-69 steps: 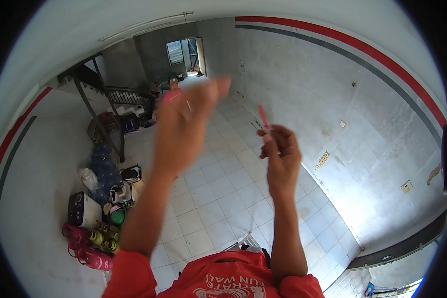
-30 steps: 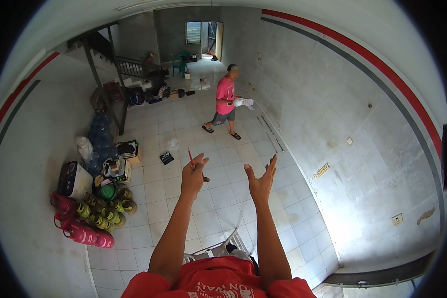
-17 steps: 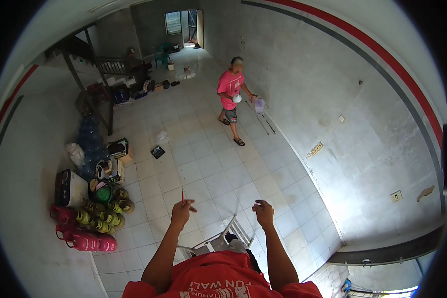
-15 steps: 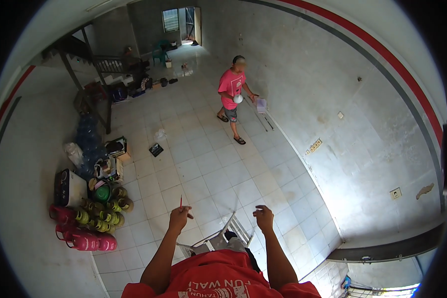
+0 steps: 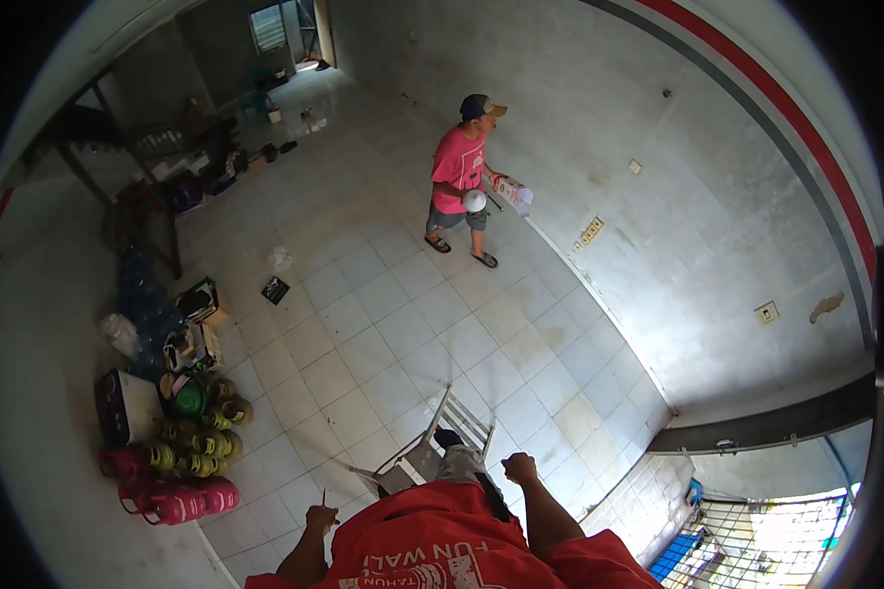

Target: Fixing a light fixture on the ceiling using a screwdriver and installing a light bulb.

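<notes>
My left hand (image 5: 318, 517) is low beside my body, its fingers closed around a slim reddish stick-like tool (image 5: 324, 498) that points up. What kind of tool it is cannot be made out. On the other side, my right hand (image 5: 519, 467) is raised ahead of my body and curled into a fist, with nothing showing in it. Below me stands a metal stepladder (image 5: 471, 424), with my dark-shod foot by its top. Farther off, a person in a pink shirt (image 5: 457, 167) carries a white light bulb (image 5: 474, 201) and an opened carton (image 5: 514, 194).
Gas cylinders (image 5: 177, 503), green and pink, crowd the left wall beside a white box (image 5: 133, 407) and water jugs (image 5: 142, 304). A black case (image 5: 275, 290) lies on the tiled floor (image 5: 383, 324). A dark beam (image 5: 766, 422) and metal grille (image 5: 756, 530) are at right.
My left hand has dropped down and left with the stick-like tool. My right hand has lowered and closed. The view has turned; the person has stepped toward the right wall and turned toward it.
</notes>
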`<action>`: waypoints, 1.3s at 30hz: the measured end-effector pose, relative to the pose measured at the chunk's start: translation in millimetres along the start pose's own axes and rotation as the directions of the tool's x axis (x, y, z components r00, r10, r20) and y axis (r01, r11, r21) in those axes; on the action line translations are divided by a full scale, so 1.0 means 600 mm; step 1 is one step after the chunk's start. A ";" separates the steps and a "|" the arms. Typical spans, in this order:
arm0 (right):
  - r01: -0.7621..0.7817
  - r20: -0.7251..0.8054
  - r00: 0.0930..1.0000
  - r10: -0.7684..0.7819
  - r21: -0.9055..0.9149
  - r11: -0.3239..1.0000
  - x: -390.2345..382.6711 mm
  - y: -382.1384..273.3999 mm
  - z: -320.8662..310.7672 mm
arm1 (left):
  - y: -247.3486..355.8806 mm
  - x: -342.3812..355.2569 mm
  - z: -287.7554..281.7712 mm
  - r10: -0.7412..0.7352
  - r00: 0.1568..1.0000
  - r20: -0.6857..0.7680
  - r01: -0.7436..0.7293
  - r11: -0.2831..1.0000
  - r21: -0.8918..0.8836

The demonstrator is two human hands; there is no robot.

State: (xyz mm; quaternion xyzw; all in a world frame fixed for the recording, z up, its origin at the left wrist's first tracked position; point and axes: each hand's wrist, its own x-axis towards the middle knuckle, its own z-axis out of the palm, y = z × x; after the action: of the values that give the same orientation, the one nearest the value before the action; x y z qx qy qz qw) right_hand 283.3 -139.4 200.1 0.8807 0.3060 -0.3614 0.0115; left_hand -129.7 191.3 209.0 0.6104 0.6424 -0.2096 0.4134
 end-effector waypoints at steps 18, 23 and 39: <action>0.086 -0.298 0.815 0.496 0.910 0.406 0.056 -0.034 -0.147 | 0.258 -0.052 -0.036 0.381 0.911 0.160 -0.324 0.898 -0.300; 0.032 -0.047 0.864 0.502 0.999 0.039 0.073 -0.003 -0.206 | 0.365 -0.050 -0.001 0.539 0.821 0.187 -0.403 0.781 -0.477; 0.146 0.248 0.780 0.575 0.820 -0.553 0.171 0.133 -0.345 | 0.911 -0.131 0.328 0.686 0.479 0.547 -0.333 0.719 -0.610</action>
State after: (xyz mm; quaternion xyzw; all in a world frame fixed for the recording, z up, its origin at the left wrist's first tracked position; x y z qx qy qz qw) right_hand 513.8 -99.9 270.7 0.5361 -0.3970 -0.2196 -0.7119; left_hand 440.9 82.2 287.2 0.5299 0.2243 -0.1580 0.8024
